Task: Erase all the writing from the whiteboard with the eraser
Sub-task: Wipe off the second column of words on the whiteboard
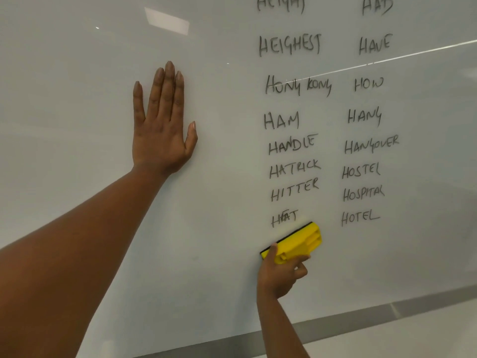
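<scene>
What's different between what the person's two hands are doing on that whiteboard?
The left hand lies flat on the whiteboard with fingers straight and holds nothing; the right hand is curled round the yellow eraser. The left hand sits higher, on bare board left of the writing; the right hand is lower, with the eraser just under the word HEAT. Both reach up from below toward the same board.

Seen from a single head-worn wide-angle camera, close to the whiteboard (77,73) and facing it slightly upward and to the right. Near enough for both forearms to enter from the lower edge. Board's grey bottom frame (361,316) slanting across the lower right corner.
</scene>
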Action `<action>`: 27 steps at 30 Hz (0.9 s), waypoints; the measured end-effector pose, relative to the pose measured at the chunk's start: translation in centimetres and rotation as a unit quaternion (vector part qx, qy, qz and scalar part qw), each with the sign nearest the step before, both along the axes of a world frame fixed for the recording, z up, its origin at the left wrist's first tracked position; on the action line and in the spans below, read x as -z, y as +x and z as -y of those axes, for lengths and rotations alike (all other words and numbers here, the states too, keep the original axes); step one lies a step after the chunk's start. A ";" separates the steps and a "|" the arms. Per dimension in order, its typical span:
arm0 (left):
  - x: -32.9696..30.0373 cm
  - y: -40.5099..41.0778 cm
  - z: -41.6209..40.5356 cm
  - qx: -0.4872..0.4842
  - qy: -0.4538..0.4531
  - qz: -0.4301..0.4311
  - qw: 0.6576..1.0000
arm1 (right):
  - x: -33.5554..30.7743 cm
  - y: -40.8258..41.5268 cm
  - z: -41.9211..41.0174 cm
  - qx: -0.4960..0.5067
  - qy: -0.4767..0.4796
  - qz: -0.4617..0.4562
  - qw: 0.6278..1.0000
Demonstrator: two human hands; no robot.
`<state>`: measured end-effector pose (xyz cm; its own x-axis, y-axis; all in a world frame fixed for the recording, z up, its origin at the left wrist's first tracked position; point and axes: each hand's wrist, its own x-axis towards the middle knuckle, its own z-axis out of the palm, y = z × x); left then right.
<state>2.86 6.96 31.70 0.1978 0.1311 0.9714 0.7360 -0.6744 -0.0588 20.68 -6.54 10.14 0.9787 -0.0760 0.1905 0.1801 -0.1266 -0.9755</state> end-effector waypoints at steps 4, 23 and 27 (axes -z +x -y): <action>0.1 -0.1 0.0 0.005 0.000 -0.001 1.000 | 1.6 -0.2 0.7 -0.014 0.011 0.039 0.999; 0.1 -0.1 -0.1 0.002 -0.001 -0.001 1.000 | -1.4 -1.2 -0.3 0.001 -0.035 0.318 0.947; 0.1 0.0 -0.1 0.003 0.005 0.002 1.000 | -3.6 0.8 -0.4 0.029 0.025 0.233 0.972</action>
